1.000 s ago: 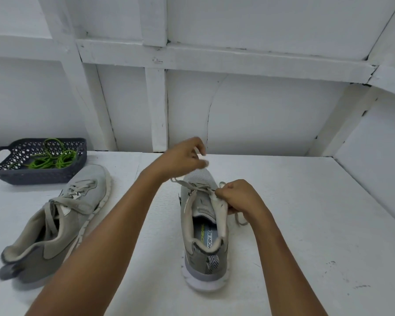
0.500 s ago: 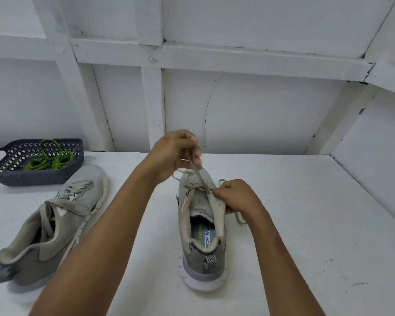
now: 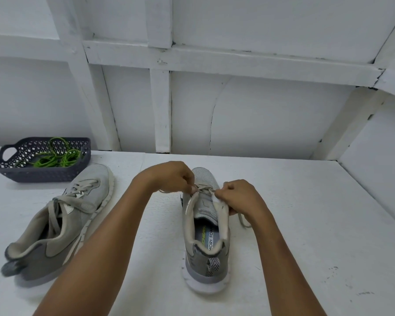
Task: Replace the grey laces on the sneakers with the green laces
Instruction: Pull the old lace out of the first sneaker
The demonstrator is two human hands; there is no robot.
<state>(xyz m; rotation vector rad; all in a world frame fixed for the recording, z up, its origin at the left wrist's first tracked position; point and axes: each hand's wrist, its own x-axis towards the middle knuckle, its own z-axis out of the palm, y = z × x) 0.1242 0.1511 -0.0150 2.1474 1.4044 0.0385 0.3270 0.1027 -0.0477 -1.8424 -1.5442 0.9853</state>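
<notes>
A grey sneaker (image 3: 204, 242) stands upright in the middle of the white table, heel toward me. My left hand (image 3: 171, 176) pinches its grey lace (image 3: 203, 190) near the front eyelets. My right hand (image 3: 240, 197) grips the right edge of the sneaker's opening, and a loose lace end trails on the table beside it. A second grey sneaker (image 3: 62, 220) lies tilted on its side to the left, still laced. The green laces (image 3: 55, 158) lie tangled in a dark basket (image 3: 41, 173) at the back left.
A white panelled wall with beams (image 3: 160, 110) rises right behind the table (image 3: 306, 224). A slanted white wall closes off the right side.
My left hand came down from above the toe to the front eyelets and pinches the lace there. My right hand kept its grip on the sneaker.
</notes>
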